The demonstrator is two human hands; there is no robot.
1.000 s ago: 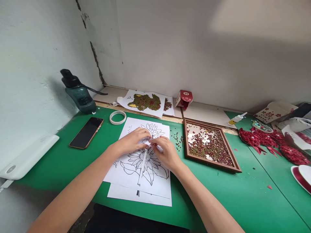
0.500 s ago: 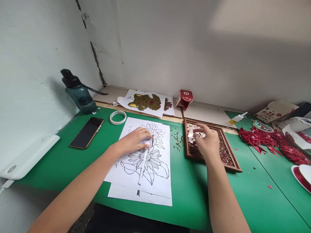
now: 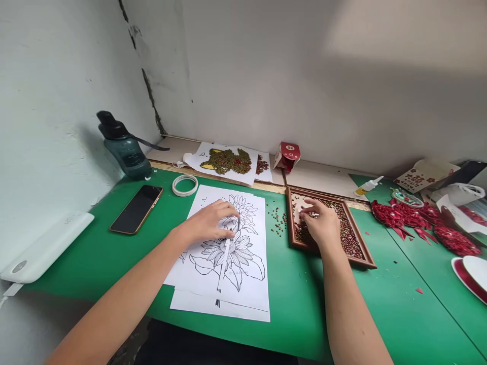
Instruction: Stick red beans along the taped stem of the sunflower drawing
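A white sheet (image 3: 247, 294) with a black-line drawing of sunflowers lies in front of me, over at least one other sheet. My left hand (image 3: 213, 220) rests on the upper flower drawing, its thumb and fingers apart. A narrow white strip (image 3: 227, 248) runs down the drawing below my left thumb; I cannot tell whether it is printed. To the right, my right hand (image 3: 319, 220) is over a brown wooden frame (image 3: 366, 253) holding many red and green beans (image 3: 352, 235). Its thumb and forefinger are apart above the beans, with nothing visible between them.
Loose beans (image 3: 278, 220) lie between sheet and frame. At left are a phone (image 3: 137, 209), a tape roll (image 3: 185, 185), a bottle (image 3: 127, 152) and a white device (image 3: 49, 246). Behind are a bean picture (image 3: 228, 162) and red box (image 3: 288, 156); a glue bottle (image 3: 367, 187) and red ribbon flowers (image 3: 395, 213) stand right.
My right hand has moved slightly left and down toward the beans, its thumb and forefinger closer together. My left hand stays almost in place on the sheet.
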